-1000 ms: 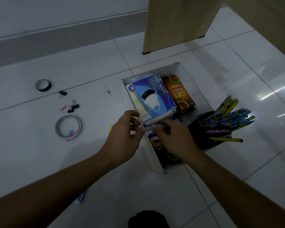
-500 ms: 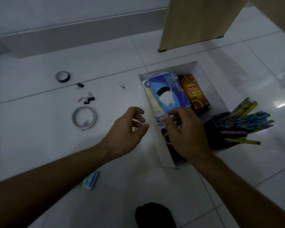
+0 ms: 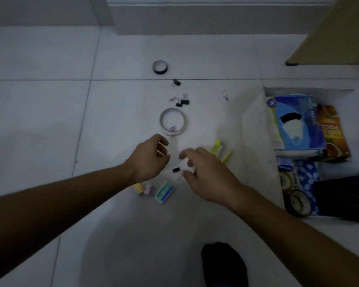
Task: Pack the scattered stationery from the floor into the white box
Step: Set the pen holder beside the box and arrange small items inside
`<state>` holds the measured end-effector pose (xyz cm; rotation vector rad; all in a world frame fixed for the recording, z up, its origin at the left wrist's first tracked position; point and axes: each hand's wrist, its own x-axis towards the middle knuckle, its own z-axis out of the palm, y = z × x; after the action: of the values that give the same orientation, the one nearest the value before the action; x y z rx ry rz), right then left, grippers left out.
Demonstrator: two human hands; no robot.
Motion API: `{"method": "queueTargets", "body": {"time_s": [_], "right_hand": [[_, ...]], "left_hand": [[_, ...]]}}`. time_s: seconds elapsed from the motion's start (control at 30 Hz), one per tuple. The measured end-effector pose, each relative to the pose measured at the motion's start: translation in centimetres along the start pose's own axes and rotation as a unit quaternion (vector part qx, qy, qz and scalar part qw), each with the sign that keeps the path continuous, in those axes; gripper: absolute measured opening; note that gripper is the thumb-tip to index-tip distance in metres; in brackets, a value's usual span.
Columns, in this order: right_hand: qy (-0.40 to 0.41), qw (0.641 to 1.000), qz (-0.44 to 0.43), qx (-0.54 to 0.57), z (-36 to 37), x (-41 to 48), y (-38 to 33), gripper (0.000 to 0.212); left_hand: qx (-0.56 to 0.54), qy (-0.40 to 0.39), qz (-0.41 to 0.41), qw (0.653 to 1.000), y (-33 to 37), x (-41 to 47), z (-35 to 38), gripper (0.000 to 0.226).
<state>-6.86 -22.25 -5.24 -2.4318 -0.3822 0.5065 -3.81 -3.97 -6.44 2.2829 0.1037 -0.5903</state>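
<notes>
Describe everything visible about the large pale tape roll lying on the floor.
The tape roll is a thin, pale whitish ring with a wide hole, lying flat on the white floor tile. Coloured paper clips, pink and blue, lie inside the hole at its near edge. The left hand is close beside that edge; contact cannot be told.

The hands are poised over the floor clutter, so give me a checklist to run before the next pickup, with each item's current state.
1. Left hand free: ok, fingers loosely curled, nothing seen in them.
2. Right hand free: ok, fingers spread above the floor.
3. Black binder clip reachable: ok, it lies uncovered between the two hands.
4. Room in the white box: cannot tell; the visible part looks crowded, with the face mask box on top.
5. Floor cleared: not ok; the white tape ring, black tape roll and staple box lie outside the box.
</notes>
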Motion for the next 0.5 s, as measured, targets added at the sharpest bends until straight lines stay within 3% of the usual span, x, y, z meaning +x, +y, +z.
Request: {"method": "queueTargets", "body": {"time_s": [0.13, 0.27, 0.5], "right_hand": [[-0.131, 0.977, -0.112, -0.128, 4.8, 0.8, 0.0, 0.049], [-0.156, 0.946, -0.154, -0.239, 7.4, 1.5, 0.5, 0.046], [-0.177, 0.961, -0.078, -0.198, 7.0, 2.5, 1.2, 0.022]], "left_hand": [[0.081, -0.018, -0.039, 0.996, -4.6, -1.3, -0.9, 0.028], [0.106, 0.013, -0.076, 0.991, -7.8, -2.4, -1.1, 0.037], [0.028, 0.067, -0.204, 0.976, -9.8, -3.3, 0.6, 0.061]]}}
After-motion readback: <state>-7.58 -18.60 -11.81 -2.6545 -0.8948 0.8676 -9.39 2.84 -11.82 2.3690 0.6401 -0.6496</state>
